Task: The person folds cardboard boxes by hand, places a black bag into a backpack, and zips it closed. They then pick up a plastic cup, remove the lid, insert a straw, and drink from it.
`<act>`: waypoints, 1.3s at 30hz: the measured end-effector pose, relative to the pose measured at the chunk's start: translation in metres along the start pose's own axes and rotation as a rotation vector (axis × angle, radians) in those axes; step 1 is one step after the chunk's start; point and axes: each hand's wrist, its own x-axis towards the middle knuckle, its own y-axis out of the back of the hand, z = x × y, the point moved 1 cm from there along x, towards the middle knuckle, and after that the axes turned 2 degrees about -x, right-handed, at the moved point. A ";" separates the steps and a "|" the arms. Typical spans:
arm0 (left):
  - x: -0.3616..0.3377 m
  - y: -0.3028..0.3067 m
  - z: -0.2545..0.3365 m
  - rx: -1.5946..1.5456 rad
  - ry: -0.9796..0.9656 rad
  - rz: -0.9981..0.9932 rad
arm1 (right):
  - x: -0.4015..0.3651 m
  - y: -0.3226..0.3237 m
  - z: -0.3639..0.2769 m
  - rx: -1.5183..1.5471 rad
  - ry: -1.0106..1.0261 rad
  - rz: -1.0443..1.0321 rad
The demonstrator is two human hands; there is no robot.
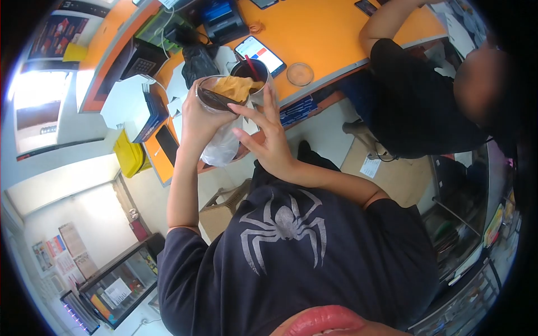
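Crinkled, translucent plastic bag [222, 148]

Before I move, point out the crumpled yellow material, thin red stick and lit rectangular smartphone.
Crumpled yellow material [232, 87]: head view, its middle.
Thin red stick [251, 67]: head view, its shaft.
Lit rectangular smartphone [262, 55]: head view, its screen.

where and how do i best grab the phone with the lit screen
Probably by the long edge farther from the cup with the red straw, coming from the right: the phone looks flat, screen up, with bare desk along that edge, while the cup overlaps the opposite one in this view.
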 end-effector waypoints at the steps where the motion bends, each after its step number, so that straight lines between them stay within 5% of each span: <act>1: 0.001 0.001 0.000 0.012 -0.011 -0.002 | 0.000 0.000 0.000 -0.005 -0.001 -0.002; 30: 0.018 0.018 0.007 0.175 -0.009 -0.197 | 0.009 0.002 -0.003 -0.005 -0.051 0.003; 39: 0.026 0.016 0.003 0.111 -0.043 -0.152 | 0.015 -0.009 -0.010 0.200 -0.012 0.080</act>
